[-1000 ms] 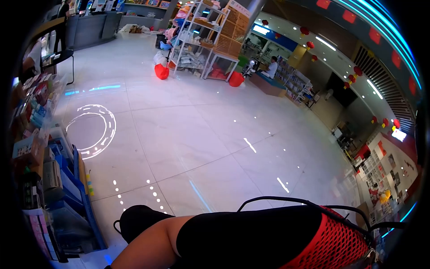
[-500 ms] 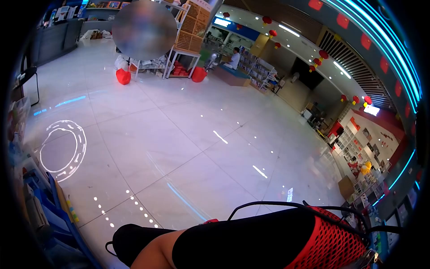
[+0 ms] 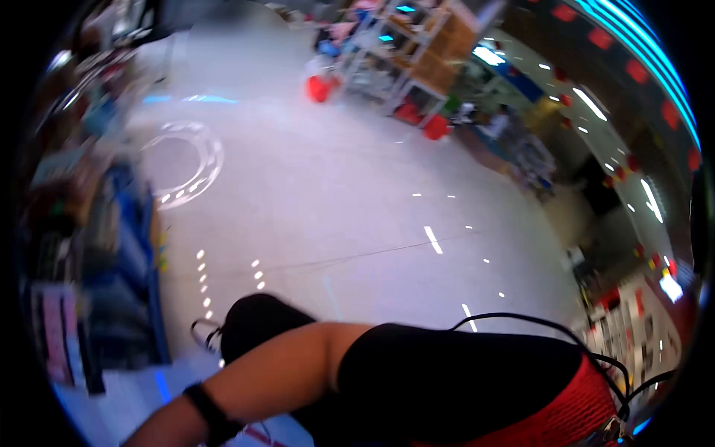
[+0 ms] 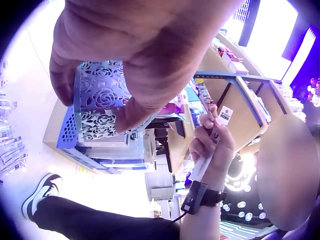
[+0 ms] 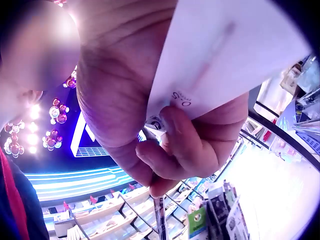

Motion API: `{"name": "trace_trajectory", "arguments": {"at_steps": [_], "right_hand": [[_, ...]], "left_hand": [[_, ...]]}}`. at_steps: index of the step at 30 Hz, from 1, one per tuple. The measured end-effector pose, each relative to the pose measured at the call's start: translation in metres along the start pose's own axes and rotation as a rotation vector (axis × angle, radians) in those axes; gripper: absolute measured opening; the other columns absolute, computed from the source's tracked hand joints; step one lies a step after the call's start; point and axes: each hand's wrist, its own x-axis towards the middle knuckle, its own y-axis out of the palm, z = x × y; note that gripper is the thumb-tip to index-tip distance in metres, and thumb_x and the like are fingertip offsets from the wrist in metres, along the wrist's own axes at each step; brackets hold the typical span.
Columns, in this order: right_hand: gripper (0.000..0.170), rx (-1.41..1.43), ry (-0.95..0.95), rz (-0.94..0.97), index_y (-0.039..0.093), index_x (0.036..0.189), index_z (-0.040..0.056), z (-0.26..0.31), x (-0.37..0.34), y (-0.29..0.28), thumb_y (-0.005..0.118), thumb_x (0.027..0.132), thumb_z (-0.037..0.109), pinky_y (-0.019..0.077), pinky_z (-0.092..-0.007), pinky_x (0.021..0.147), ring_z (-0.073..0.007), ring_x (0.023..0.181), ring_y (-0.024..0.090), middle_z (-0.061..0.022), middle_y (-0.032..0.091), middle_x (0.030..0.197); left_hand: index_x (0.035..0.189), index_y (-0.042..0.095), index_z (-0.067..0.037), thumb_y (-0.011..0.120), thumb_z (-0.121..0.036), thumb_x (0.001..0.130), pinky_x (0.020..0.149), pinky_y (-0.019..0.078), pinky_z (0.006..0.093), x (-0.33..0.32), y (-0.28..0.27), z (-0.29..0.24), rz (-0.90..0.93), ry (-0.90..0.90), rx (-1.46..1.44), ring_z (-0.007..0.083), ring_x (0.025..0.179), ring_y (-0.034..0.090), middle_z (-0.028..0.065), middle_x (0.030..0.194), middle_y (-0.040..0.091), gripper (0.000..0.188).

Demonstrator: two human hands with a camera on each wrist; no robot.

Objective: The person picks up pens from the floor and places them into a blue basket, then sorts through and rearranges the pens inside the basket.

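In the left wrist view my left hand (image 4: 145, 50) grips a pale lattice-sided holder (image 4: 97, 95) with a cut-out rose pattern, thumb on the near face and fingers curled at its far edge. Beneath it is a blue perforated bin (image 4: 67, 131). Lower right in that view, my right hand (image 4: 220, 142), raised, wears a black wrist strap. The right wrist view shows its curled fingers holding a flat white packet (image 5: 225, 55) printed "0.5". In the head view a bare forearm (image 3: 261, 372) with a dark band reaches down left; its hand is mostly cut off.
Shelves of goods (image 4: 225, 95) stand beside the hands. At left in the head view are stacked goods and blue bins (image 3: 123, 261). A pale tiled floor (image 3: 335, 201) stretches ahead to a white rack (image 3: 372, 74) with red bags. Black cables (image 3: 536, 318) loop near the sleeve.
The head view swung left and then back to the right, now blurred. The bare forearm shows further into the frame, with its dark wristband now visible.
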Motion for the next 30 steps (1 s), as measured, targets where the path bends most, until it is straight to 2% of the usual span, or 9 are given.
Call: {"name": "trace_trajectory", "arguments": {"at_steps": [4, 8, 10, 13, 14, 16, 19, 27, 30], "right_hand": [[0.027, 0.070, 0.166, 0.015, 0.078, 0.104, -0.0014, 0.031, -0.025, -0.054, 0.074, 0.085, 0.018, 0.0592, -0.0477, 0.086, -0.0392, 0.096, 0.075, -0.0219, 0.076, 0.099], [0.032, -0.045, 0.353, 0.053, 0.076, 0.125, 0.0015, 0.070, -0.037, -0.093, 0.081, 0.097, 0.017, 0.0605, -0.0329, 0.084, -0.0172, 0.093, 0.073, -0.0098, 0.075, 0.103], [0.034, 0.010, 0.371, 0.015, 0.078, 0.124, 0.0029, 0.072, -0.038, -0.092, 0.080, 0.096, 0.022, 0.0531, -0.0357, 0.071, -0.0171, 0.077, 0.067, -0.0085, 0.070, 0.083], [0.032, 0.002, 0.376, 0.020, 0.079, 0.121, 0.0041, 0.071, -0.033, -0.080, 0.083, 0.096, 0.024, 0.0499, -0.0322, 0.069, -0.0138, 0.073, 0.062, -0.0052, 0.067, 0.083], [0.027, -0.038, 0.410, 0.071, 0.077, 0.125, 0.0031, 0.080, -0.029, -0.083, 0.083, 0.099, 0.008, 0.0598, -0.0244, 0.086, -0.0066, 0.091, 0.071, -0.0025, 0.076, 0.104], [0.029, -0.035, 0.391, 0.034, 0.079, 0.120, 0.0035, 0.072, -0.027, -0.073, 0.082, 0.098, 0.022, 0.0520, -0.0283, 0.072, -0.0107, 0.076, 0.065, -0.0042, 0.071, 0.087], [0.028, -0.033, 0.443, 0.054, 0.079, 0.120, 0.0028, 0.077, -0.020, -0.069, 0.081, 0.098, 0.019, 0.0534, -0.0272, 0.074, -0.0089, 0.079, 0.067, -0.0035, 0.073, 0.090], [0.025, -0.135, 0.331, 0.141, 0.082, 0.118, 0.0035, 0.073, -0.016, -0.061, 0.080, 0.097, 0.017, 0.0513, -0.0269, 0.071, -0.0084, 0.077, 0.067, -0.0051, 0.076, 0.089], [0.025, -0.124, 0.476, 0.186, 0.084, 0.117, 0.0051, 0.080, -0.013, -0.059, 0.083, 0.096, 0.018, 0.0483, -0.0270, 0.067, -0.0085, 0.069, 0.062, -0.0023, 0.071, 0.079]], "left_hand": [[0.167, 0.037, -0.004, 0.102, -0.026, 0.073, 0.119, 0.0485, 0.0462, -0.057, -0.031, 0.058, -0.211, 0.036, -0.186, 0.0300, 0.139, 0.059, 0.0167, 0.153, 0.057, 0.116], [0.158, 0.043, -0.005, 0.095, -0.006, 0.082, 0.103, 0.0571, 0.0378, -0.064, -0.002, -0.020, -0.233, -0.047, -0.256, 0.0213, 0.129, 0.064, 0.0117, 0.143, 0.063, 0.092], [0.157, 0.041, -0.008, 0.089, 0.001, 0.087, 0.101, 0.0588, 0.0386, -0.066, -0.004, -0.014, -0.226, 0.033, -0.255, 0.0229, 0.128, 0.067, 0.0112, 0.142, 0.064, 0.085], [0.157, 0.038, -0.008, 0.089, 0.000, 0.087, 0.100, 0.0608, 0.0391, -0.071, -0.013, -0.020, -0.259, 0.021, -0.259, 0.0251, 0.127, 0.069, 0.0149, 0.140, 0.066, 0.087], [0.159, 0.038, -0.006, 0.088, 0.004, 0.088, 0.106, 0.0598, 0.0427, -0.074, -0.016, -0.019, -0.257, -0.019, -0.258, 0.0271, 0.133, 0.067, 0.0145, 0.145, 0.061, 0.087], [0.161, 0.036, -0.006, 0.088, 0.003, 0.088, 0.103, 0.0616, 0.0413, -0.075, -0.024, -0.013, -0.262, -0.047, -0.240, 0.0268, 0.128, 0.070, 0.0167, 0.142, 0.065, 0.090], [0.161, 0.035, -0.007, 0.091, -0.003, 0.086, 0.095, 0.0631, 0.0390, -0.075, -0.029, -0.006, -0.301, -0.033, -0.147, 0.0259, 0.115, 0.075, 0.0165, 0.135, 0.069, 0.093], [0.161, 0.038, -0.005, 0.091, -0.002, 0.084, 0.097, 0.0625, 0.0377, -0.064, -0.030, -0.001, -0.273, 0.038, 0.028, 0.0252, 0.119, 0.073, 0.0153, 0.134, 0.070, 0.094], [0.161, 0.038, -0.005, 0.092, -0.003, 0.083, 0.098, 0.0622, 0.0383, -0.060, -0.030, 0.001, -0.264, 0.003, 0.073, 0.0257, 0.120, 0.073, 0.0153, 0.135, 0.070, 0.094]]}}
